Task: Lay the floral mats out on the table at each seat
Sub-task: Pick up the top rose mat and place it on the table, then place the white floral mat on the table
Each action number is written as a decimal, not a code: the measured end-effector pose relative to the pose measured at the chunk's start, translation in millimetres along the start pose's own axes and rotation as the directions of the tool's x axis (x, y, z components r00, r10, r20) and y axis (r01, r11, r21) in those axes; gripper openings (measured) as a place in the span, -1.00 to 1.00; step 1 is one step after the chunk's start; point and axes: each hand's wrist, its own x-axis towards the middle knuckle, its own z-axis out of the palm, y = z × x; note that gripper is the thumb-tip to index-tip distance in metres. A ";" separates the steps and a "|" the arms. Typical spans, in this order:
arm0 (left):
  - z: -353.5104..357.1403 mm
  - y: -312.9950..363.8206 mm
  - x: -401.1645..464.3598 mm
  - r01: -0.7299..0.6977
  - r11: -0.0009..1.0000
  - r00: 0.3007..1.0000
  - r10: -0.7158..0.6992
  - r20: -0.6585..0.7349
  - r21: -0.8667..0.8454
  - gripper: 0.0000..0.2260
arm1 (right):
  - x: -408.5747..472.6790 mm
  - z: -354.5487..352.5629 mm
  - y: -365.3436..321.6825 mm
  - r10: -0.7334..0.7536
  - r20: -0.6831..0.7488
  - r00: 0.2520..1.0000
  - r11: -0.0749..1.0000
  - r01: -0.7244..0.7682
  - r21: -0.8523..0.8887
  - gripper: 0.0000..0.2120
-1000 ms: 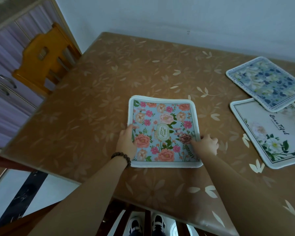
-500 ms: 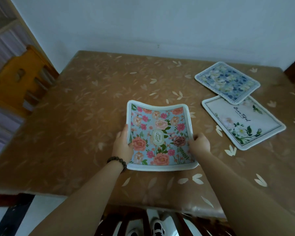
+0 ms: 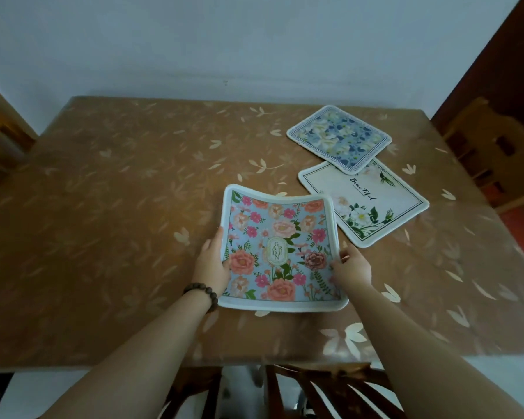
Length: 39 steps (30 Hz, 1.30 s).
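A pink-and-blue floral mat (image 3: 280, 246) with a white border is held over the near middle of the brown table (image 3: 118, 207), its far edge curling up. My left hand (image 3: 214, 263), with a bead bracelet on the wrist, grips the mat's left edge. My right hand (image 3: 350, 266) grips its right edge. A white mat with green leaves and the word "Beautiful" (image 3: 366, 201) lies flat to the right. A blue-and-white floral mat (image 3: 339, 137) lies behind it and overlaps its far corner.
A dark wooden chair back (image 3: 300, 391) stands at the table's near edge below my arms. A light wooden chair (image 3: 493, 152) stands at the right side and another (image 3: 0, 146) at the left. A white wall runs behind the table.
The pink floral mat has risen off the table and shifted right with both hands on its edges, its far edge now curled up. My view has swung right, toward the table's centre.
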 end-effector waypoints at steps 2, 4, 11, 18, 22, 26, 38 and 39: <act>14.5 4.0 -4.8 0.046 0.999 0.999 -0.046 -0.001 0.029 -0.34 | 9.6 -2.0 12.2 -0.002 0.045 0.999 1.000 0.002 0.000 -0.91; 26.1 5.6 -9.6 0.112 0.992 0.994 -0.112 -0.015 0.064 -0.38 | 18.2 -3.2 21.5 -0.013 0.101 0.995 1.000 0.015 -0.011 -0.93; 49.4 29.3 -19.9 0.254 0.946 0.967 -0.254 -0.028 0.202 -0.49 | 43.8 -23.8 33.3 -0.182 0.199 0.963 0.947 0.226 -0.228 -0.78; 90.8 94.2 4.6 0.061 0.966 0.996 -0.075 0.046 0.252 -0.47 | 89.4 -63.0 45.2 -0.306 0.122 0.944 0.864 0.329 -0.380 -0.40; 133.2 138.4 25.3 -0.042 0.990 0.987 0.020 0.160 0.134 -0.41 | 120.6 -73.8 52.8 -0.303 0.187 0.934 0.803 0.356 -0.477 -0.24; 175.6 169.7 42.0 -0.124 0.986 0.962 0.092 0.256 0.111 -0.36 | 143.4 -65.7 59.1 -0.347 0.277 0.896 0.710 0.444 -0.546 -0.19; 207.9 186.6 50.9 -0.260 0.954 0.927 0.203 0.316 0.150 -0.42 | 144.0 -78.8 58.9 -0.719 0.099 0.688 0.585 0.676 -0.449 -0.94; 208.0 189.4 52.8 -0.286 0.946 0.927 0.232 0.295 0.153 -0.44 | 142.8 -83.7 60.6 -0.723 0.073 0.687 0.598 0.675 -0.433 -0.95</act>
